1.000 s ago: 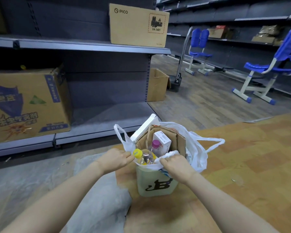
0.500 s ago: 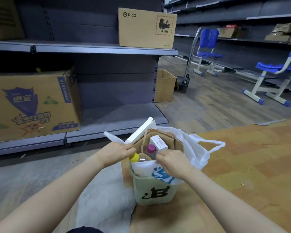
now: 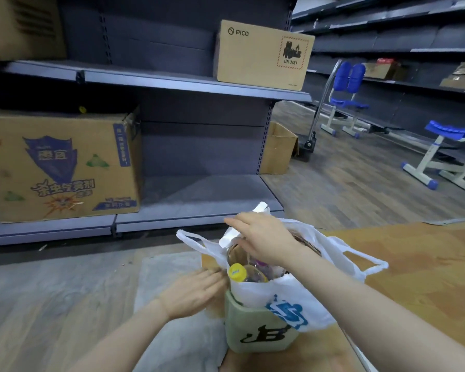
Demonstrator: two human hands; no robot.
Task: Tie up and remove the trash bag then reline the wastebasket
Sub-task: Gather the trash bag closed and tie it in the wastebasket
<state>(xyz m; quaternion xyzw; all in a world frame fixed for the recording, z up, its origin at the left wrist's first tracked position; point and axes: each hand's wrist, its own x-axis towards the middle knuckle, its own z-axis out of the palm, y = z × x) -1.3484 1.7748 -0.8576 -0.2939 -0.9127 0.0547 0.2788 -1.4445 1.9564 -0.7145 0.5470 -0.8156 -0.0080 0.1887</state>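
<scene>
From my feed the wastebasket (image 3: 255, 328) was a small pale green bin with a black B-style logo, standing upright on the floor. The white trash bag (image 3: 287, 299) with a blue print sat inside it, still untied, stuffed full, handles flopped out both sides.

A: Dim, bluish light all round; the recess under the upper shelf (image 3: 172, 79) is nearly black.
B: Any glare?
A: None. The white trash bag (image 3: 255, 291) is the brightest thing, soft and even.
B: Sharpness?
A: The left hand (image 3: 196, 294) is smeared with motion blur. Beyond the shelf, straight lines bow toward the edges, and the far chairs (image 3: 346, 100) look soft.
</scene>
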